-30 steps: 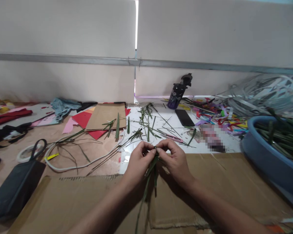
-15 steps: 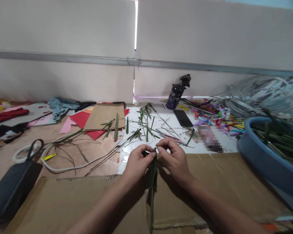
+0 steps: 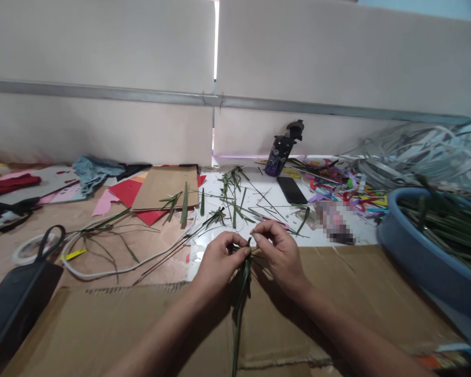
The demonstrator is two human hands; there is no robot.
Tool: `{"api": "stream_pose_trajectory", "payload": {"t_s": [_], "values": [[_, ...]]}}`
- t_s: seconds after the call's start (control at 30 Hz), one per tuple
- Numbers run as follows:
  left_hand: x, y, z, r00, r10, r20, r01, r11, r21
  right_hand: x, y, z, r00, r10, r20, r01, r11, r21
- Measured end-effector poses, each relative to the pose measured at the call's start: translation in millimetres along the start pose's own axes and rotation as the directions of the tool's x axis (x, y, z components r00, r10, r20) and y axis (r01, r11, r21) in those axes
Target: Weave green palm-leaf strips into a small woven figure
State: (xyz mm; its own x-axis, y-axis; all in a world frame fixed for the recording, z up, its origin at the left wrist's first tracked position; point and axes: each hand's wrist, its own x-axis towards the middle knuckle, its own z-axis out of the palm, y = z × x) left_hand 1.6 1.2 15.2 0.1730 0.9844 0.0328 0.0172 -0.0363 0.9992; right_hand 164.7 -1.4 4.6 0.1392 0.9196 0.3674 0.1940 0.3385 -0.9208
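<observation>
Between my hands is a bundle of long green leaf strips (image 3: 241,285), its tail hanging down over the cardboard (image 3: 141,330). My left hand (image 3: 222,262) pinches the bundle's upper end between thumb and fingers. Close on its right, my right hand (image 3: 278,254) has thumb and forefinger pressed together at the tip of the bundle; what lies between them is too small to make out. Thin dark strands stick out under the right hand. Just beyond my hands, cut leaf pieces (image 3: 215,217) lie scattered on a white sheet.
A blue tub (image 3: 392,246) of green leaves stands on the right. Behind are a phone (image 3: 291,190), a dark bottle (image 3: 279,156) with its lid up, and colourful strips (image 3: 337,186). On the left lie a black case (image 3: 23,303), a tape roll (image 3: 21,251) and a white cable (image 3: 113,275).
The tail of the leaf bundle has swung slightly left. My right fingers have shifted a little at its tip, and the whole view has moved slightly.
</observation>
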Motion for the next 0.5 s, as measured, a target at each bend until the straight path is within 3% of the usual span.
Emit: {"api": "stream_pose_trajectory", "payload": {"t_s": [0.27, 0.5], "values": [[1.5, 1.6, -1.4, 0.999, 0.033, 0.024, -0.034, 0.999, 0.039, 0.8, -2.5, -1.0, 1.000, 0.021, 0.011, -0.021, 1.000, 0.007], [-1.4, -3.5, -2.4, 1.000, -0.004, 0.004, 0.004, 0.999, -0.052, 4.7, -6.7, -5.9, 0.998, 0.014, 0.060, -0.016, 1.000, 0.023]]}}
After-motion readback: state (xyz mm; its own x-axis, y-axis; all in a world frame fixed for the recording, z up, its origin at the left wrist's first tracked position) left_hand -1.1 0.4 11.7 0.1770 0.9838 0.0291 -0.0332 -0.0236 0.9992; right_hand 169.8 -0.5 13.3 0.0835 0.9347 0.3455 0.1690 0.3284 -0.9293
